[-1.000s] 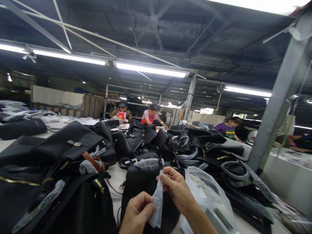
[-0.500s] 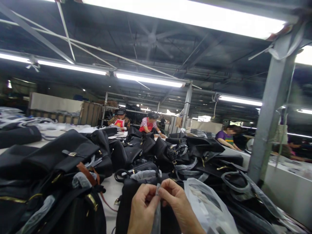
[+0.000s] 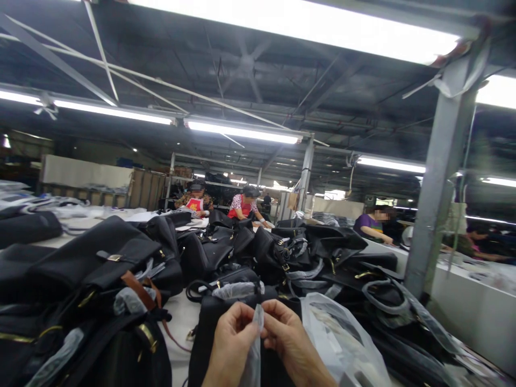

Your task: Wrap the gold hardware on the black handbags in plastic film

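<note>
Low in the middle of the head view, my left hand and my right hand meet at the fingertips. Between them they pinch the top end of a narrow plastic sleeve, greyish and see-through, which runs down out of view. Whether a strap lies inside the sleeve, I cannot tell. Behind and below my hands is a black bag with a plastic-wrapped handle at its top. Just right of my right hand stands a clear plastic bag with pale contents.
Black bags with gold hardware are heaped over the white table. A brown strap lies on the left pile. At right rises a grey metal post. Several people work farther back, one in a purple top.
My fingers have shifted slightly on the sleeve's end, and more of the sleeve shows below them. The whole view has drifted a little; the bags lie as before.
</note>
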`<action>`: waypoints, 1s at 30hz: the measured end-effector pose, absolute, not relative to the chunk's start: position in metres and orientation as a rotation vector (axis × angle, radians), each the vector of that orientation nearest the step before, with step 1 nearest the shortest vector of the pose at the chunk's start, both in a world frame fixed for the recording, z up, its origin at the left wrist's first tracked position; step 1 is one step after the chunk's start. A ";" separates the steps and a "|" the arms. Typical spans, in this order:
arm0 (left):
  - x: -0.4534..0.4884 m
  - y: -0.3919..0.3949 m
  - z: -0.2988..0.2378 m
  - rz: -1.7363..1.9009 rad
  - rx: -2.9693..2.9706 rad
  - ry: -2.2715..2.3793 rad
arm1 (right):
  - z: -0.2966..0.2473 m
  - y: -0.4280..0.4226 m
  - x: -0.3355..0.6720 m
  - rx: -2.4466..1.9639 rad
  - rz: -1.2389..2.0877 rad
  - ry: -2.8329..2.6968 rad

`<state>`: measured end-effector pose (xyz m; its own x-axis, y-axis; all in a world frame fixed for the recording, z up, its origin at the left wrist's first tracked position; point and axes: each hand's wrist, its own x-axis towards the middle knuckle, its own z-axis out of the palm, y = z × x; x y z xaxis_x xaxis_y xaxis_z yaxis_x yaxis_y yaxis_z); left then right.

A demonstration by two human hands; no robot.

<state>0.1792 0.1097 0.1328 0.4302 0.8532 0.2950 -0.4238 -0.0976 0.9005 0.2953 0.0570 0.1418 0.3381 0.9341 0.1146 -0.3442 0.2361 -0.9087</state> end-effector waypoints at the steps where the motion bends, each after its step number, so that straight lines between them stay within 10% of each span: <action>1: 0.180 0.110 0.131 1.115 1.228 0.429 | 0.141 0.058 0.294 -0.929 1.023 -0.789; 30: 0.170 0.110 0.130 0.896 0.980 0.393 | 0.131 0.049 0.294 -0.854 1.005 -0.643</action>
<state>0.1701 0.1098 0.1302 0.5934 0.7994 0.0939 -0.4717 0.2508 0.8454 0.2938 0.0488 0.1307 0.4075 0.9098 0.0787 -0.4525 0.2760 -0.8480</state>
